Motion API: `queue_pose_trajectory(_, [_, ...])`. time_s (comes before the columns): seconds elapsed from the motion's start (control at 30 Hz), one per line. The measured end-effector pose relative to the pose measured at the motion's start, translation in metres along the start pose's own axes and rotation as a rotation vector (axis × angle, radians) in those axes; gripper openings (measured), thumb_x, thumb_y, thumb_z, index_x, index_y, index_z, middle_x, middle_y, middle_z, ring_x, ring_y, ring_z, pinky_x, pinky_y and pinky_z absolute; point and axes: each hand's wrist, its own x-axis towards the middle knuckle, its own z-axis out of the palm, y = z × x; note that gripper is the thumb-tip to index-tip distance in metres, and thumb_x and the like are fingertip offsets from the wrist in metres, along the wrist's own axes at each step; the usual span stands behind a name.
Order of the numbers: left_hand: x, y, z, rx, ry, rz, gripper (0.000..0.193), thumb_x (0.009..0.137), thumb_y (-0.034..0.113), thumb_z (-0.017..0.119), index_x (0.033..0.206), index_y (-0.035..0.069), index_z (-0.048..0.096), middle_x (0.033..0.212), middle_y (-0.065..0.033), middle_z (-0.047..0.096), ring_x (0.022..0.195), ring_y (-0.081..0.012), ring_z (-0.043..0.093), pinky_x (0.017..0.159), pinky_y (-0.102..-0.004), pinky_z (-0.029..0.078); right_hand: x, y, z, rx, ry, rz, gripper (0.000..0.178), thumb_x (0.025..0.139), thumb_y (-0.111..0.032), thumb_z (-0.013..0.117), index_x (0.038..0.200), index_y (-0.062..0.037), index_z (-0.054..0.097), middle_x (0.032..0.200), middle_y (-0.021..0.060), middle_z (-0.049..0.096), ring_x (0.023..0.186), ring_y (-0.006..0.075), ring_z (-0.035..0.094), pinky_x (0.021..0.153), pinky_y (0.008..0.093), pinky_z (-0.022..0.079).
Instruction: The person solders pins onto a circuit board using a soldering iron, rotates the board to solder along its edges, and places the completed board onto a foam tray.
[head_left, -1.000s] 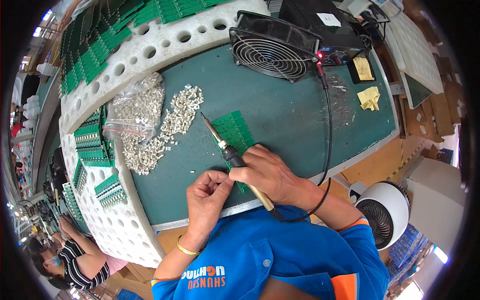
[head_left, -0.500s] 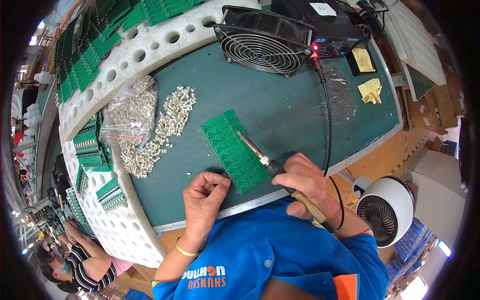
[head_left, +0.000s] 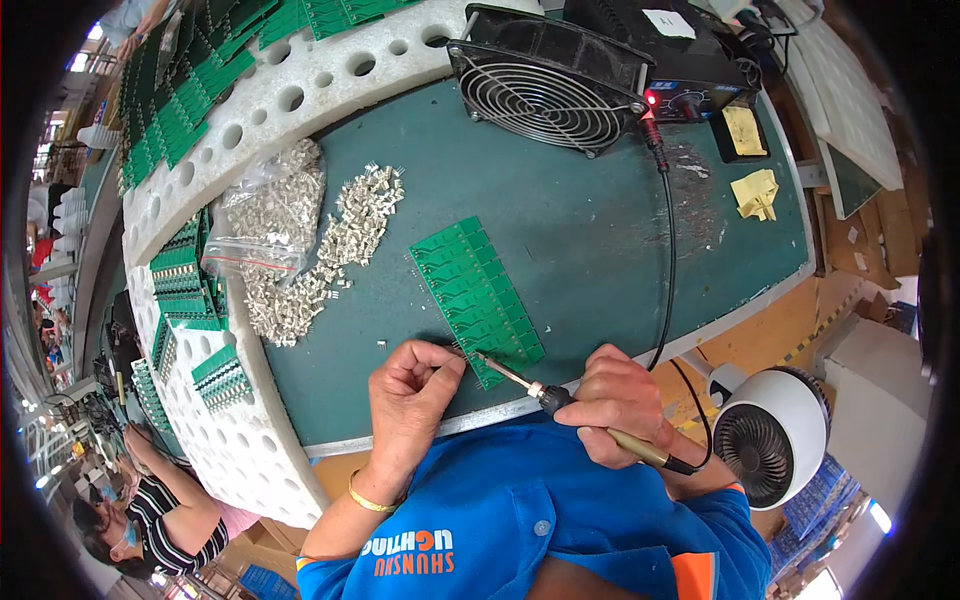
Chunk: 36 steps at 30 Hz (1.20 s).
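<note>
A green circuit board panel (head_left: 478, 298) lies slantwise on the green work mat. My right hand (head_left: 618, 408) grips a soldering iron (head_left: 552, 397), whose tip is at the near end of the board, close to my left fingertips. My left hand (head_left: 412, 395) is closed in a pinch at the board's near left edge. What sits between its thumb and finger is too small and covered to name. White small connectors (head_left: 358, 225) are heaped to the left of the board, and one loose connector (head_left: 382, 343) lies near my left hand.
A plastic bag (head_left: 265, 215) of connectors lies beside white perforated foam (head_left: 275, 455) carrying more boards. At the back stand a black fan (head_left: 545, 95) and a black soldering station (head_left: 690, 80). The iron's cord (head_left: 668, 270) crosses the right side. A co-worker (head_left: 165, 510) sits at left.
My right hand has drawn the soldering iron nearer, so its tip went from the board's upper middle to its near end. My left hand keeps its pinch. The whole view has shifted slightly.
</note>
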Motion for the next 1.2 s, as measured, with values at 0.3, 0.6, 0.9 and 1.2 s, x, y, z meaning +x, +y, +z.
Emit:
queue_pose_trajectory(0.3, [0.0004,-0.0024,0.0022,-0.021,0.019,0.018,0.002,0.086,0.002,0.065,0.084,0.002,0.064,0.067,0.0088,0.053,0.057,0.0027,0.037,0.049,-0.0156,0.028,-0.0019,0.0021,0.0027,-0.034,-0.012,-0.012,0.034,0.059,0.004,0.065,0.090,-0.0115,0.067,0.062,-0.0010,0.053,0.054,0.0172,0.049,0.055,0.0317,0.036])
queue_pose_trajectory(0.6, [-0.0009,0.0007,-0.0004,0.010,-0.003,-0.030,0.002,0.085,0.001,0.064,0.086,0.002,0.062,0.078,0.0035,0.060,0.068,-0.0013,0.048,0.062,-0.0166,0.038,-0.0012,0.0016,0.0053,-0.057,0.005,-0.024,0.033,0.056,0.003,0.068,0.086,-0.0112,0.069,0.064,-0.0006,0.053,0.054,0.0175,0.049,0.054,0.0316,0.035])
queue_pose_trajectory(0.9, [-0.0003,-0.0029,0.0048,0.019,0.034,0.009,0.003,0.087,0.003,0.065,0.085,0.003,0.062,0.072,0.0064,0.056,0.063,0.0006,0.043,0.056,-0.0161,0.033,-0.0008,0.0015,0.0046,-0.064,-0.017,-0.025,0.031,0.058,0.001,0.067,0.087,-0.0104,0.069,0.065,0.0000,0.053,0.054,0.0175,0.049,0.054,0.0321,0.036])
queue_pose_trajectory(1.2, [-0.0012,-0.0008,0.0021,0.029,0.022,-0.017,0.005,0.086,0.003,0.066,0.086,0.003,0.062,0.077,0.0047,0.059,0.066,-0.0005,0.046,0.060,-0.0167,0.036,0.0010,0.0020,0.0026,-0.054,-0.030,-0.028,0.030,0.061,-0.001,0.067,0.090,-0.0090,0.068,0.064,0.0007,0.053,0.054,0.0177,0.049,0.055,0.0320,0.036])
